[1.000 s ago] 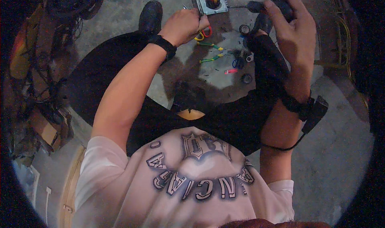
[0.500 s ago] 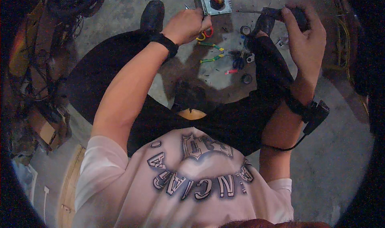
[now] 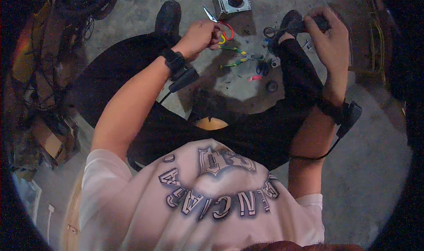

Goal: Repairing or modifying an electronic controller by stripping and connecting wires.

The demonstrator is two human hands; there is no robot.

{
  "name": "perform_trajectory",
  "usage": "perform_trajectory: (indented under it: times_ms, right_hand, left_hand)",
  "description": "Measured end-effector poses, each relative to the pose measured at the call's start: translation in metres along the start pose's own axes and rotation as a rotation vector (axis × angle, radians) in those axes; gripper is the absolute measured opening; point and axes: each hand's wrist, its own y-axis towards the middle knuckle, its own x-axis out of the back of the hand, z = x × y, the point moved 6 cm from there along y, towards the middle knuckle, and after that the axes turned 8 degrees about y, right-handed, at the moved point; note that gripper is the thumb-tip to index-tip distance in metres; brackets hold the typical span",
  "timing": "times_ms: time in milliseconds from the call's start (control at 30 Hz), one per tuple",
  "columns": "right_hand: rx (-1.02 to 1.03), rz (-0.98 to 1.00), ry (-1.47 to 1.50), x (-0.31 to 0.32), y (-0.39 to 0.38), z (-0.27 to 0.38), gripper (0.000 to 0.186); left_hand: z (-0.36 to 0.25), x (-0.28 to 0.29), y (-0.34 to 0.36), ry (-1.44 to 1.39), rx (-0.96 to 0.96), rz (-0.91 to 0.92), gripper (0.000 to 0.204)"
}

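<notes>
My right hand (image 3: 330, 34) is closed round the dark handle of a screwdriver (image 3: 308, 24). Its thin shaft points left, over a roll of tape (image 3: 268, 32) by my shoe. On the other side, my left hand (image 3: 201, 36) has its fingers curled in; whether it grips anything is hidden. Right by those fingers are scissors (image 3: 229, 31) with red and yellow handles, the blades showing just beyond the hand. A finned metal box (image 3: 225, 4) with red and yellow wires coming out of its top stands past them.
Between my legs lie green-and-yellow pliers (image 3: 238, 61), a small red piece (image 3: 255, 78) and a dark round roll (image 3: 272, 87). Tangled dark cables and cardboard (image 3: 47, 140) fill the left side. Yellow cable (image 3: 380, 43) runs along the right.
My left hand has come away from the metal box, back and to the left, uncovering more of the scissors. The box sits slightly further left. My right hand shifted left and the screwdriver's tip dropped.
</notes>
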Motion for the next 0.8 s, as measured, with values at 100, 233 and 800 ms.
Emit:
perform_trajectory:
  times_ms: [100,233,800]
  right_hand:
    - [-0.057,0.005,0.068,-0.005,-0.006,-0.006,0.025]
    - [-0.093,0.031,-0.025,-0.008,-0.010,-0.001,0.027]
    - [0.507,0.078,-0.019,-0.087,-0.063,0.081,0.020]
  left_hand:
    - [-0.009,-0.013,-0.007,-0.525,0.038,0.140,0.029]
    - [-0.045,-0.016,-0.028,-0.678,0.110,0.097,0.040]
    - [-0.067,-0.051,-0.051,-1.235,0.018,0.326,0.043]
